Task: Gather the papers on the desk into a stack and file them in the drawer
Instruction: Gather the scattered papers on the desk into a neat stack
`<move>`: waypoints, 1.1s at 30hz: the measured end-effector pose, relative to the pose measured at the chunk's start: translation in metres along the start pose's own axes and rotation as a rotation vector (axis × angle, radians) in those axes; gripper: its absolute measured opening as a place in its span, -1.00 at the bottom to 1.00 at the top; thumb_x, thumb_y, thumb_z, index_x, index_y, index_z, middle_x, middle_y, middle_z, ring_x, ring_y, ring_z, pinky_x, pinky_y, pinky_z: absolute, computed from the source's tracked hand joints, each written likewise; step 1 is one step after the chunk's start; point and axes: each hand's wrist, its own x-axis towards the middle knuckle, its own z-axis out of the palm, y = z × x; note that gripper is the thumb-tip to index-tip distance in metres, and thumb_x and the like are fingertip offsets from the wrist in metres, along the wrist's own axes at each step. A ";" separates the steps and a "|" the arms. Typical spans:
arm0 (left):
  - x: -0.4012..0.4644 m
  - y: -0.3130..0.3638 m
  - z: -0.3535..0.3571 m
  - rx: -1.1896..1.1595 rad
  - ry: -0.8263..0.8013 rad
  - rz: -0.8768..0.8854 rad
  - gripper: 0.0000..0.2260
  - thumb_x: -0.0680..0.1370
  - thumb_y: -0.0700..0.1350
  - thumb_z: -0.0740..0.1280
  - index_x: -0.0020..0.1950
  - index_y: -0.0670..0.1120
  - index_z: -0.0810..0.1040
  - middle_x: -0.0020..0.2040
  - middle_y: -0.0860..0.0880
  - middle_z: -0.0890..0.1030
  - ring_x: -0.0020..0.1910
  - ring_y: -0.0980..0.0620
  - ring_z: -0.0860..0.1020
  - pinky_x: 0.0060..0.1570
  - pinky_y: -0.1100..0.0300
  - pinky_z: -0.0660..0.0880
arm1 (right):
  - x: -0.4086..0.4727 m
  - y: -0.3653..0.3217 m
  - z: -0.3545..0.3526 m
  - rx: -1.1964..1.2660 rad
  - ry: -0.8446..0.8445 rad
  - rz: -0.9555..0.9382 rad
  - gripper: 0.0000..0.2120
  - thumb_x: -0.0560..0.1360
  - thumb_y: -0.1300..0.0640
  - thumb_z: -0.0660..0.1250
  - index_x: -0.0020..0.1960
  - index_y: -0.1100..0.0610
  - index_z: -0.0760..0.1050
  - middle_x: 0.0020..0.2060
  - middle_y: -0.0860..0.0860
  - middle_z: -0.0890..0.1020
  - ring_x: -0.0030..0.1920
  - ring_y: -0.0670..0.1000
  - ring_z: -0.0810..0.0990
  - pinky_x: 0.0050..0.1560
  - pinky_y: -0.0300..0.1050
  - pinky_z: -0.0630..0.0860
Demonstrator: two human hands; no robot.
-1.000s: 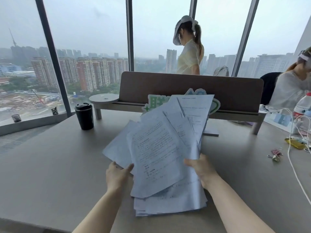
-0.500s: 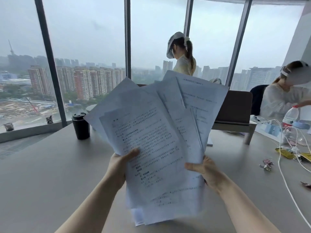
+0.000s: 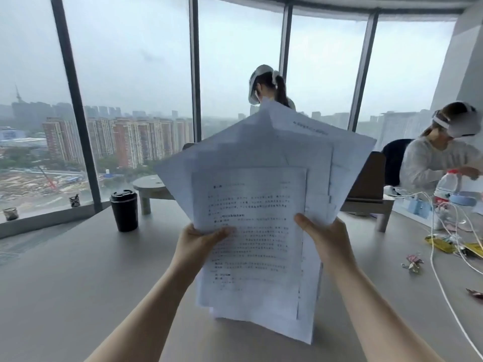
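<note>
A loose bunch of white printed papers point(image 3: 256, 205) stands upright in front of me, fanned out at the top, with its lower edges near the grey desk point(image 3: 78, 283). My left hand point(image 3: 196, 241) grips the bunch at its left edge, thumb on the front sheet. My right hand point(image 3: 324, 236) grips the right edge the same way. The sheets are uneven and offset from one another. No drawer is in view.
A black lidded cup point(image 3: 124, 210) stands on the desk to the left. White cables point(image 3: 444, 257), a plastic bottle point(image 3: 449, 186), wrappers and binder clips point(image 3: 413, 262) lie at the right. A brown divider panel point(image 3: 366, 178) and two people are beyond the papers.
Both hands have lifted the papers off the desk and tipped them upright. The front sheets have turned straighter, and the view has tilted upward.
</note>
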 end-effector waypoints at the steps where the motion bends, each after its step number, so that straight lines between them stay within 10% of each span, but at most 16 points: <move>1: -0.003 -0.007 -0.002 0.006 -0.006 -0.024 -0.80 0.34 -0.29 0.53 -0.06 -0.23 0.67 -0.11 -0.17 0.74 -0.17 -0.11 0.71 -0.22 0.11 0.64 | -0.003 0.003 -0.001 0.005 -0.005 0.007 -0.84 0.43 0.18 0.51 0.00 0.04 0.65 -0.17 -0.14 0.74 -0.17 -0.22 0.72 -0.19 -0.34 0.59; 12: -0.019 -0.038 -0.008 0.004 -0.114 -0.111 -0.53 0.29 -0.16 0.58 0.16 -0.18 0.59 0.01 -0.16 0.73 -0.01 -0.17 0.69 -0.03 -0.05 0.63 | -0.029 0.030 -0.003 0.138 -0.140 0.178 -0.73 0.36 0.27 0.54 0.06 0.16 0.69 -0.04 0.10 0.77 0.00 0.16 0.74 0.04 0.12 0.64; 21: -0.009 -0.019 0.010 -0.051 0.116 -0.002 -0.72 0.26 -0.12 0.57 -0.13 -0.24 0.69 -0.20 -0.13 0.70 -0.20 -0.08 0.66 -0.11 0.01 0.60 | -0.030 0.002 0.021 0.153 -0.079 -0.050 -0.81 0.47 0.32 0.43 -0.01 0.07 0.65 -0.17 -0.10 0.77 -0.13 -0.06 0.74 -0.22 -0.23 0.64; 33: -0.014 -0.046 0.001 0.062 0.056 -0.063 -0.73 0.36 -0.23 0.55 0.02 -0.13 0.63 -0.20 -0.01 0.74 -0.24 0.08 0.70 -0.29 0.26 0.58 | -0.042 0.041 0.028 -0.044 -0.078 0.096 -0.83 0.50 0.27 0.42 -0.12 0.00 0.67 -0.29 -0.14 0.73 -0.25 -0.14 0.69 -0.25 -0.32 0.59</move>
